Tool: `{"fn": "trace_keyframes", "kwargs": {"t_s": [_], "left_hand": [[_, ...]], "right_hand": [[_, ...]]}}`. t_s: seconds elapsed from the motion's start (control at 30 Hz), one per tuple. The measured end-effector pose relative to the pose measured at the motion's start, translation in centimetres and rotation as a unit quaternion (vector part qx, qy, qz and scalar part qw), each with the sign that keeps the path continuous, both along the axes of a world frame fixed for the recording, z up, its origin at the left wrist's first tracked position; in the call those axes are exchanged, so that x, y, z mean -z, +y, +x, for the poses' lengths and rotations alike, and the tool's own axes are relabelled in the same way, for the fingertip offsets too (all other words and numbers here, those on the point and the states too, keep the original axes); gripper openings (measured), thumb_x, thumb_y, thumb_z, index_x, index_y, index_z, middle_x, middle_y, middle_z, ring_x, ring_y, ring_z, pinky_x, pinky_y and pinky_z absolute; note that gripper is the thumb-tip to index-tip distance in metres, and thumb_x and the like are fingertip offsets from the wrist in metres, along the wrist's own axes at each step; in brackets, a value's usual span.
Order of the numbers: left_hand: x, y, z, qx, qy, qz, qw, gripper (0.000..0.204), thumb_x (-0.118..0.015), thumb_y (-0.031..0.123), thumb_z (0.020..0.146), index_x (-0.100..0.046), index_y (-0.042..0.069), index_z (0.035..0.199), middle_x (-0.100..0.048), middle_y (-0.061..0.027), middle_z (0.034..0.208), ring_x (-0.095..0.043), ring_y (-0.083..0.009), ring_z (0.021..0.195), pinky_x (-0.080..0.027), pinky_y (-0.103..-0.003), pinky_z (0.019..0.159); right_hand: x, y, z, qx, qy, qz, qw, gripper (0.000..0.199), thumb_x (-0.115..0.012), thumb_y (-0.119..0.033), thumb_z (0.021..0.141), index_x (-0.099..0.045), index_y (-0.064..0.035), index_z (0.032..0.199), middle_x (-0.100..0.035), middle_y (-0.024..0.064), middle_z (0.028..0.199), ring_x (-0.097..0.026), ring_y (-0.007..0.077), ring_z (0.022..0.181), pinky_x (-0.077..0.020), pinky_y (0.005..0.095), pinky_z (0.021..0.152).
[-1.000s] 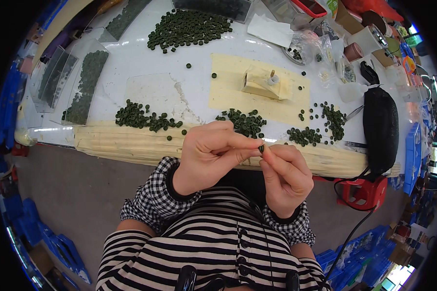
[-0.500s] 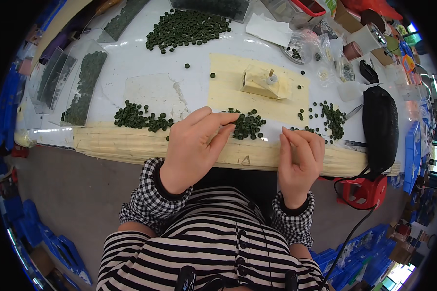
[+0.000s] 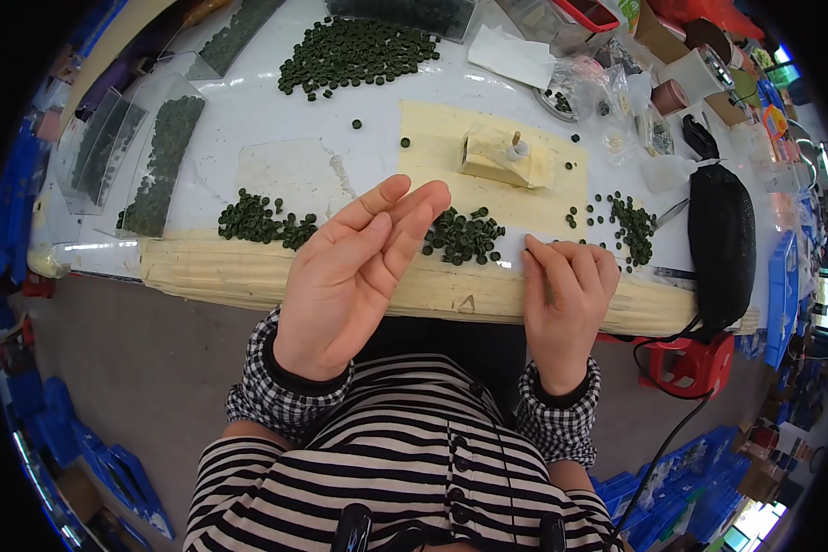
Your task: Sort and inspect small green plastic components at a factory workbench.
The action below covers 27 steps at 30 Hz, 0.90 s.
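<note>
My left hand (image 3: 350,276) is raised above the table's near edge, palm up, fingers loosely spread and pointing at a small heap of dark green round pieces (image 3: 465,235); nothing shows in it. My right hand (image 3: 566,290) rests on the padded beige front edge (image 3: 212,271), fingers curled down by the heap; whether a piece lies under the fingertips is hidden. A cream block with a small peg (image 3: 504,156) stands on a pale yellow mat (image 3: 432,138) behind the heap.
More green pieces lie in heaps at the left (image 3: 258,219), the right (image 3: 630,225) and the far middle (image 3: 359,51). Clear trays of pieces (image 3: 161,166) stand at far left. A black pouch (image 3: 722,239) and a red tool (image 3: 695,363) are at right.
My hands were together in front of my chest, pinching a small green piece. They have parted: the left opened and moved up toward the heap, the right went down to the table edge.
</note>
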<state>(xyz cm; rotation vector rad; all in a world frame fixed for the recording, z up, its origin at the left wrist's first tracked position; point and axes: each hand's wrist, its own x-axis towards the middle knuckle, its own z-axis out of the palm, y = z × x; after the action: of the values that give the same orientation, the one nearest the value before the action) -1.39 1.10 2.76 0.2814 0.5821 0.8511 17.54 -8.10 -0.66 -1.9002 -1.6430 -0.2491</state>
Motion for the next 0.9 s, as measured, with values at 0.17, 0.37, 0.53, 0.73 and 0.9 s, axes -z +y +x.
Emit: {"fn": "trace_keyframes", "kwargs": {"t_s": [0.17,0.37,0.53,0.73,0.9], "left_hand": [[1.4,-0.2,-0.6,0.050,-0.033,0.001,0.998,0.026,-0.040,0.021,0.102,-0.057,0.004,0.112,-0.063,-0.0034,0.084,-0.057,-0.0054,0.064,-0.045,-0.013,0.058],[1.4,-1.2,0.9,0.135,-0.013,0.046,0.990,0.038,-0.035,0.027,0.103,-0.052,-0.002,0.121,-0.037,0.0059,0.066,-0.032,-0.0038,0.054,-0.029,-0.018,0.052],[1.5,-1.8,1.5,0.172,-0.024,0.050,0.983,0.043,-0.038,0.021,0.102,-0.038,-0.006,0.135,-0.047,0.0027,0.078,-0.043,-0.0048,0.066,-0.039,-0.018,0.062],[2.8,-1.7,1.3,0.188,-0.031,0.074,0.979,0.033,-0.049,0.013,0.098,-0.049,0.000,0.128,-0.065,-0.0093,0.102,-0.063,-0.0095,0.083,-0.052,-0.020,0.073],[3.0,-1.9,1.3,0.189,-0.024,0.063,0.980,0.024,-0.050,0.012,0.097,-0.058,0.002,0.117,-0.064,-0.0041,0.088,-0.058,-0.0070,0.075,-0.049,-0.019,0.068]], "right_hand": [[-0.3,0.0,0.0,0.000,0.001,0.004,1.000,0.010,-0.069,-0.003,0.076,-0.064,-0.0032,0.085,-0.059,0.0048,0.080,-0.049,0.0235,0.082,-0.0371,0.0353,0.077],[-0.1,-0.3,-0.6,-0.018,0.139,0.048,0.989,0.012,-0.071,0.002,0.073,-0.062,-0.0022,0.081,-0.061,0.0067,0.079,-0.054,0.0254,0.076,-0.0432,0.0347,0.070],[-0.9,-0.4,-1.1,-0.069,0.221,0.102,0.968,0.015,-0.071,0.006,0.071,-0.064,0.0000,0.082,-0.064,0.0084,0.077,-0.059,0.0235,0.069,-0.0456,0.0305,0.063],[-1.3,-1.1,-1.8,-0.097,0.361,0.093,0.923,0.013,-0.072,0.005,0.074,-0.065,0.0009,0.084,-0.066,0.0088,0.077,-0.060,0.0197,0.070,-0.0459,0.0285,0.066],[-1.3,-1.3,-2.1,-0.112,0.414,0.083,0.900,0.013,-0.072,0.004,0.074,-0.065,0.0007,0.084,-0.067,0.0091,0.079,-0.061,0.0190,0.072,-0.0457,0.0279,0.068]]}}
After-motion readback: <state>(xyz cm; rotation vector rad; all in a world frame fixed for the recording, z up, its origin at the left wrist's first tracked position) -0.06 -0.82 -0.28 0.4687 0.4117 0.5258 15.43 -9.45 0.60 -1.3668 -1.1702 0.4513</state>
